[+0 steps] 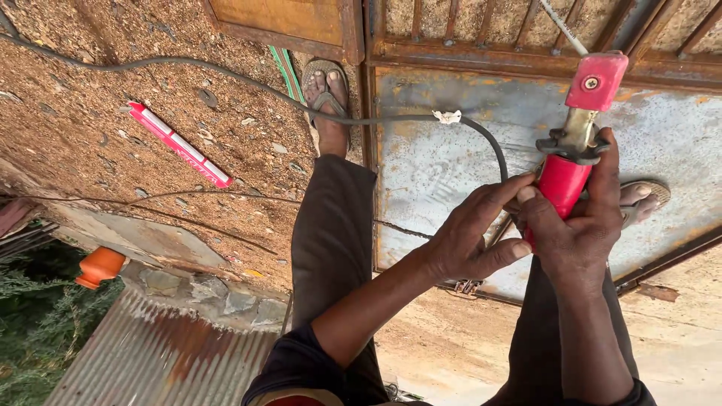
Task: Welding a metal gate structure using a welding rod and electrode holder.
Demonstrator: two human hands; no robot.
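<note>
Item: red welding electrode holder (575, 143), at 3 o'clock in view, above a rusty metal door panel (436, 173).
Appearance: red insulated handle, brass-coloured neck, black clamp lever, red block head at 1 o'clock.
Right hand (583, 225): wrapped closed around the handle.
Left hand (470, 237): fingertips pinching the handle's lower end, just beside the right hand.
Cable: black cable (226, 75) runs from 10 o'clock to the holder, white tie midway.
Nearby: red-and-white electrode packet (179, 144) on gravel at 10 o'clock; sandalled foot (327, 101) at 12 o'clock.
</note>
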